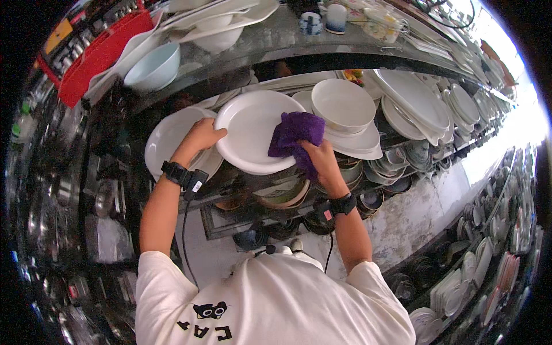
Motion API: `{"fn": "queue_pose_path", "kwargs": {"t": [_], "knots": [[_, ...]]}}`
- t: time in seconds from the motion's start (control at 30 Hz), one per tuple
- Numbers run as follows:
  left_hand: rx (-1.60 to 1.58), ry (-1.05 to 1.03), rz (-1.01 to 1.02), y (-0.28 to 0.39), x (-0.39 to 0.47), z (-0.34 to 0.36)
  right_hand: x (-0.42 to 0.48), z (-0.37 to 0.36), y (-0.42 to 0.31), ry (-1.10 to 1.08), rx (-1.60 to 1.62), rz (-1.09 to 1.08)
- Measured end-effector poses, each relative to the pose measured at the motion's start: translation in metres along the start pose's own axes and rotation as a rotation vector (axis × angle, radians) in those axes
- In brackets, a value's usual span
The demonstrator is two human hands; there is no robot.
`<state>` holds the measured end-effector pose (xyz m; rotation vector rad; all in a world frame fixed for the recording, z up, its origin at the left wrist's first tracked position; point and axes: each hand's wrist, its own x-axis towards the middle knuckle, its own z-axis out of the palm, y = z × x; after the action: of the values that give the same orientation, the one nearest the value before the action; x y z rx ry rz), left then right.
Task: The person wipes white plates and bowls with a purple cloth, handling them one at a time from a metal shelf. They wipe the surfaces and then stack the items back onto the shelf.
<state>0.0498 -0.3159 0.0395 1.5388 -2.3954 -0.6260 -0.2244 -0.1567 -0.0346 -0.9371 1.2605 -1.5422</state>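
Observation:
A large white round dish (252, 129) with a raised rim is tilted towards me at the shelf front. My left hand (204, 134) grips its left rim, thumb over the edge. In my right hand (318, 157) is a bunched purple cloth (300, 131), which lies over the right side of the dish and hides that part of the rim. Behind my left wrist sits another white dish (166, 140). To the right of the cloth, a deep white bowl (343, 105) rests on stacked white plates (360, 144).
Large oval platters (416, 101) lean along the shelf to the right. Overhead runs a glass shelf (263, 54) with a pale blue bowl (154, 67) and a red tray (105, 54). Below are brown-rimmed bowls (282, 192). More crockery (461, 276) lines the aisle's right side.

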Motion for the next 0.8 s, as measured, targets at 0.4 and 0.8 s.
{"fn": "queue_pose_path", "kwargs": {"t": [0.4, 0.8], "knots": [[0.147, -0.05, -0.057, -0.011, 0.062, 0.018, 0.03, -0.006, 0.015, 0.062, -0.221, -0.081], [0.231, 0.016, -0.033, -0.009, 0.06, 0.025, 0.042, -0.009, 0.027, 0.034, -0.505, -0.154]]}}
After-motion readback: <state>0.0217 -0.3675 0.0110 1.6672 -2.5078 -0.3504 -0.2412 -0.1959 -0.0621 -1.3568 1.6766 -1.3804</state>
